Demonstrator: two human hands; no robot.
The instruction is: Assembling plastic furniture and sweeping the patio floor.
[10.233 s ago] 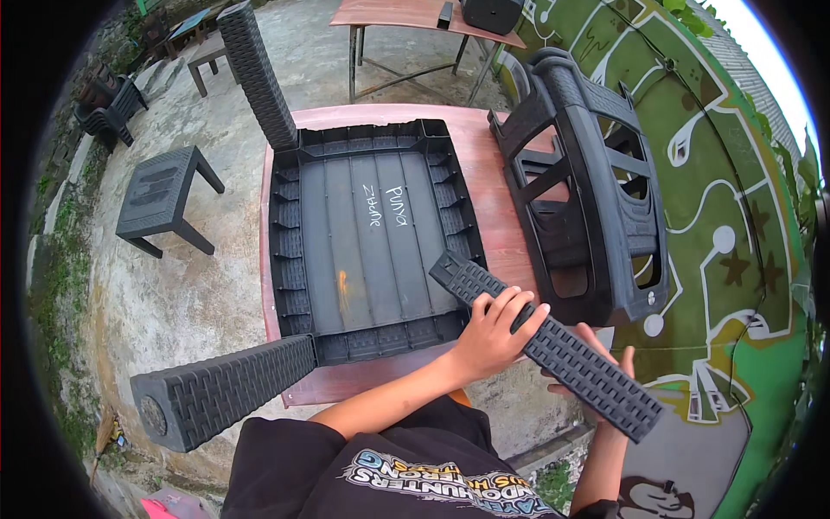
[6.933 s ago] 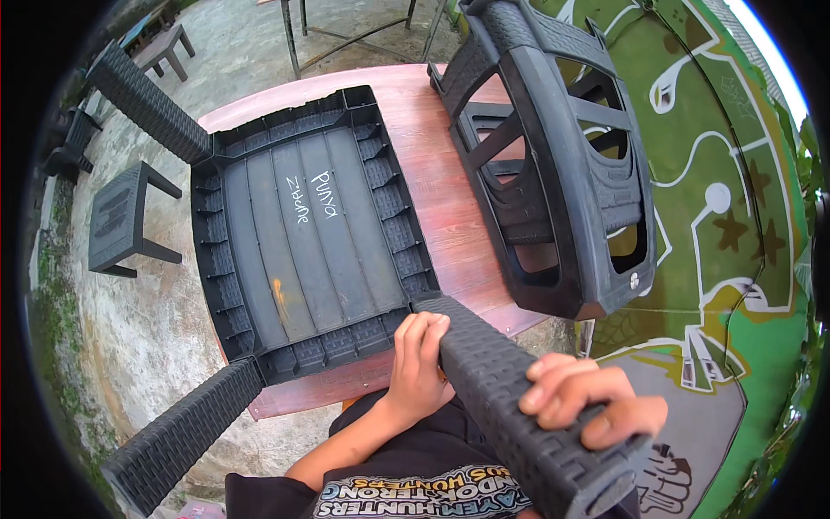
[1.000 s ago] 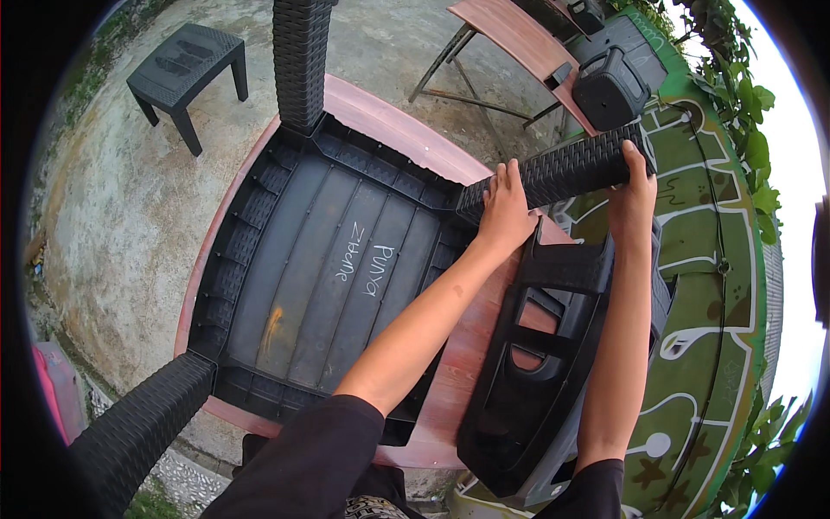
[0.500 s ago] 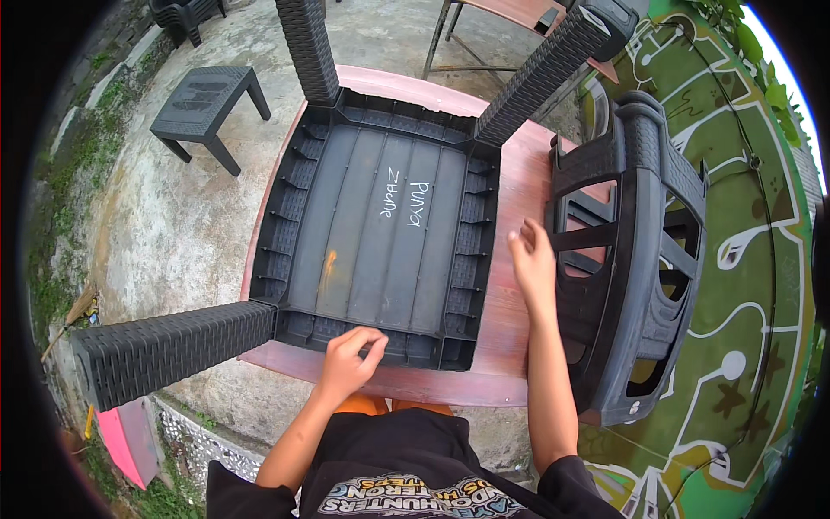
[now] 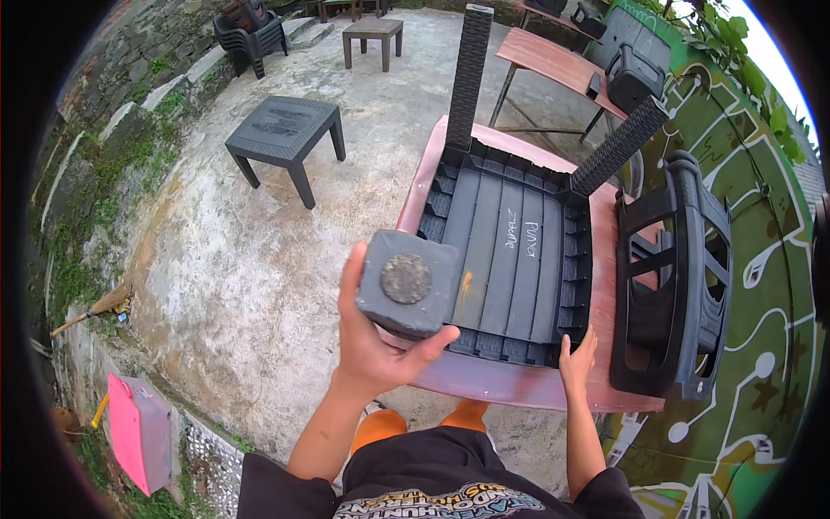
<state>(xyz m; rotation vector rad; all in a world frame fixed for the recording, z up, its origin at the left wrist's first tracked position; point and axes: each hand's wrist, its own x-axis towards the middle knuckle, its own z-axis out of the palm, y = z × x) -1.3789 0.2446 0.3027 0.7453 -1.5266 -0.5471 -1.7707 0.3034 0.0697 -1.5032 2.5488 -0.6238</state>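
An upside-down dark grey plastic table (image 5: pixel 493 251) with a woven pattern lies on a reddish wooden table (image 5: pixel 519 385). Two of its legs, a far left leg (image 5: pixel 469 78) and a far right leg (image 5: pixel 620 145), point upward. My left hand (image 5: pixel 372 346) is wrapped around the end of the near left leg (image 5: pixel 432 259), which points toward me and shows a round, worn foot. Its joint to the table is hidden behind that end. At the near right corner, where no leg stands, my right hand (image 5: pixel 579 359) touches the rim with fingers stretched out.
A black plastic chair (image 5: pixel 674 285) lies on the wooden table's right side, by a green painted wall (image 5: pixel 761 320). Ahead on the concrete stand a low grey table (image 5: pixel 285 130), a brown table (image 5: pixel 373 35) and stacked chairs (image 5: pixel 251 39). A pink box (image 5: pixel 138 432) is at lower left.
My left hand has moved from above the near edge onto the near left leg's end. My right hand has come down to the near right corner. The view has shifted left.
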